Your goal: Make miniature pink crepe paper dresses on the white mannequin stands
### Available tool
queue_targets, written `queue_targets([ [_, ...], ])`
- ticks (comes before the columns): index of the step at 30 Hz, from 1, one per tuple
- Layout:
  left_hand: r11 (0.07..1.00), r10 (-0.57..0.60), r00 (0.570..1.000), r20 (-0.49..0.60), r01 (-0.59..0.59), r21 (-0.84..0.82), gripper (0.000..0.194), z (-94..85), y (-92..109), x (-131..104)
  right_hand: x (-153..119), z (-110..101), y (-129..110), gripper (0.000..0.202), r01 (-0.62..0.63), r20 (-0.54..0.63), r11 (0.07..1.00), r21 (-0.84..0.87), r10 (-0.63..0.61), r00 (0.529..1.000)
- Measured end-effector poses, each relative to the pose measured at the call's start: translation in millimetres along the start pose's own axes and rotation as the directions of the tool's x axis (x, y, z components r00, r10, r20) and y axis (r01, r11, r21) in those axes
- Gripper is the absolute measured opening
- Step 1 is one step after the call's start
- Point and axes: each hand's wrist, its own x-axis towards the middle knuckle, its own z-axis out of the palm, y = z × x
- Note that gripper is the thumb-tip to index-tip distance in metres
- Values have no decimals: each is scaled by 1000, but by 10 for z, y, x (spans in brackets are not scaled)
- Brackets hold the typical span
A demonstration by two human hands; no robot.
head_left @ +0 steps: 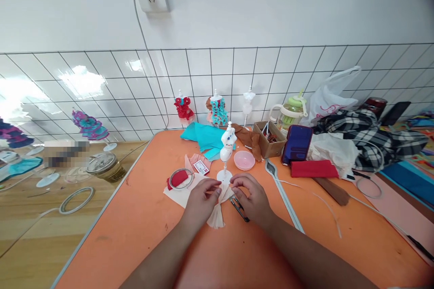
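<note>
Between my hands is a gathered strip of thin cream crepe paper or cloth (pixel 217 220), its lower end fanned out toward me. My left hand (pixel 202 201) is closed, pinching the strip's left side with thumb and fingertips. My right hand (pixel 252 196) is curled in a pinch at the strip's upper right side. Just beyond the fingertips stands a small white dress-form mannequin (pixel 227 143) on a round base, with small dark and red marks on its torso. A black-handled cutter or scissors (pixel 240 210) lies beside my right hand, partly hidden by it.
A roll of tape (pixel 181 179) rests on red and cream pieces at left. Behind are turquoise material (pixel 200 137), a pink bowl (pixel 244 160), a cardboard box (pixel 271 144) and a leaning phone (pixel 296 144). Dressed mannequins (pixel 183 109) line the tiled wall. A white strap (pixel 285 194) lies right.
</note>
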Motion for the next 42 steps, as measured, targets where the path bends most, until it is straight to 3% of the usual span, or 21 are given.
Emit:
queue_targets([
  [5, 884, -136, 987, 90, 80, 460, 28, -31, -73, -16, 39, -60, 104, 10, -163, -63, 986, 30, 165, 984],
  [9, 813, -136, 981, 138, 31, 581, 14, -6, -86, -51, 59, -81, 188, 18, -196, -66, 978, 72, 201, 977],
  [12, 901, -183, 972, 149, 105, 421, 10, -24, -94, -42, 31, -85, 175, 22, -91, -59, 995, 33, 93, 994],
  [15, 964, -263, 939, 223, 247, 95, 18, -38, -83, -25, -28, -78, 103, 26, 174, -20, 978, -116, -178, 984],
  [18, 947, -234, 911, 339, 293, -133, 27, -43, -34, -17, -67, -54, 41, 35, 431, 111, 869, -245, -416, 903],
  [21, 922, -171, 890, 422, 296, -249, 27, -77, 29, -16, -73, -13, 42, 42, 569, 222, 780, -260, -525, 821],
  [24, 919, -158, 872, 463, 301, -254, 25, -134, 72, -12, -79, 27, 80, 50, 582, 226, 777, -241, -538, 812],
  [28, 896, -225, 859, 459, 367, -248, 26, -146, 75, -9, -106, 32, 77, 50, 564, 128, 774, -288, -553, 823],
  [34, 707, -279, 892, 356, 442, -552, 37, 6, 19, -44, -136, 29, 2, 33, 481, 90, 764, -431, -494, 865],
  [38, 571, -254, 880, 401, 471, -673, 40, 45, 36, -56, -131, 51, 17, 31, 408, 85, 784, -468, -420, 904],
  [42, 541, -224, 887, 403, 457, -706, 37, 52, 37, -55, -123, 59, 40, 32, 381, 68, 781, -495, -402, 913],
])
